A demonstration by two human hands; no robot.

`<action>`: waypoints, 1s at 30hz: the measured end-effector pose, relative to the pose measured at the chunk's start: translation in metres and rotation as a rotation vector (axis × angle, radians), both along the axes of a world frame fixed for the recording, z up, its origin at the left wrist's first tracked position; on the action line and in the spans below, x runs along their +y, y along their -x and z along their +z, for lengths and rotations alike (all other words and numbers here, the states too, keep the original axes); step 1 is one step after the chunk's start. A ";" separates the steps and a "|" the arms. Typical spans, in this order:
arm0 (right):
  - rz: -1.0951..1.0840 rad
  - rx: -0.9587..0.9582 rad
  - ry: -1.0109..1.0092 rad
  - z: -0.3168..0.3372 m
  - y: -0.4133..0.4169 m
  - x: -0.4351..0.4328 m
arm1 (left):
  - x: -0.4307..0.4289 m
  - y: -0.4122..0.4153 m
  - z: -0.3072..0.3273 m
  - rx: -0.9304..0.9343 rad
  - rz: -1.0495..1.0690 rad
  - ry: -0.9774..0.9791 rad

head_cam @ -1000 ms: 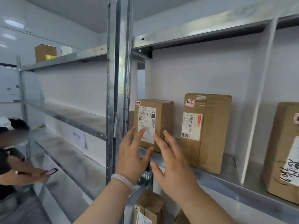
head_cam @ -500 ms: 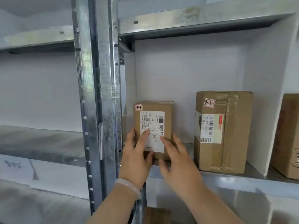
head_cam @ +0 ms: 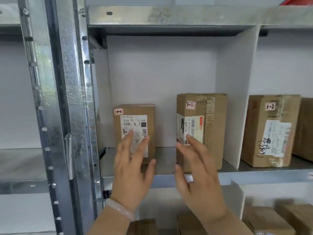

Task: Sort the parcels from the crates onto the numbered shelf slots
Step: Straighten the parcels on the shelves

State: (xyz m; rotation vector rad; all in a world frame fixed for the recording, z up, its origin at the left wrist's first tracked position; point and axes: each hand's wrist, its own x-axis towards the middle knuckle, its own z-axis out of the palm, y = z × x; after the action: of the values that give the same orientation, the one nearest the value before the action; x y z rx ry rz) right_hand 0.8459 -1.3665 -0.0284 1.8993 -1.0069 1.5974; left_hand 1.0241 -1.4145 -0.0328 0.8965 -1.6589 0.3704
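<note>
A small brown parcel [head_cam: 149, 114] with a white shipping label and a red-marked "1-1" tag stands upright at the left of a shelf slot. My left hand [head_cam: 133, 168] is in front of it, fingers spread, fingertips over its label. A taller brown parcel [head_cam: 213, 126], also tagged "1-1", stands to its right in the same slot. In front of this taller parcel's lower left corner hovers my right hand [head_cam: 198, 175], fingers apart. Neither hand grips anything. The metal shelf [head_cam: 254, 177] carries both parcels.
A white divider [head_cam: 237, 99] closes the slot on the right; beyond it stands a parcel tagged "1-2" [head_cam: 269, 133]. A galvanised upright post [head_cam: 67, 116] stands at the left. More brown parcels [head_cam: 267, 219] lie on the shelf below.
Both hands have come off the small parcel's lower front. My right hand has moved right, in front of the taller parcel. The view has shifted closer and to the right.
</note>
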 end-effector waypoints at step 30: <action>-0.128 -0.065 -0.088 0.010 0.127 0.018 | -0.003 0.136 0.026 -0.057 -0.077 0.130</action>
State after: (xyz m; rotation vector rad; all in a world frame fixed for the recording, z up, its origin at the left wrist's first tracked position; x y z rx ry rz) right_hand 0.7191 -1.3489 -0.0188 1.8095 -1.2193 1.5737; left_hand 0.8882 -1.4172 -0.0063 0.7292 -1.6959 0.4496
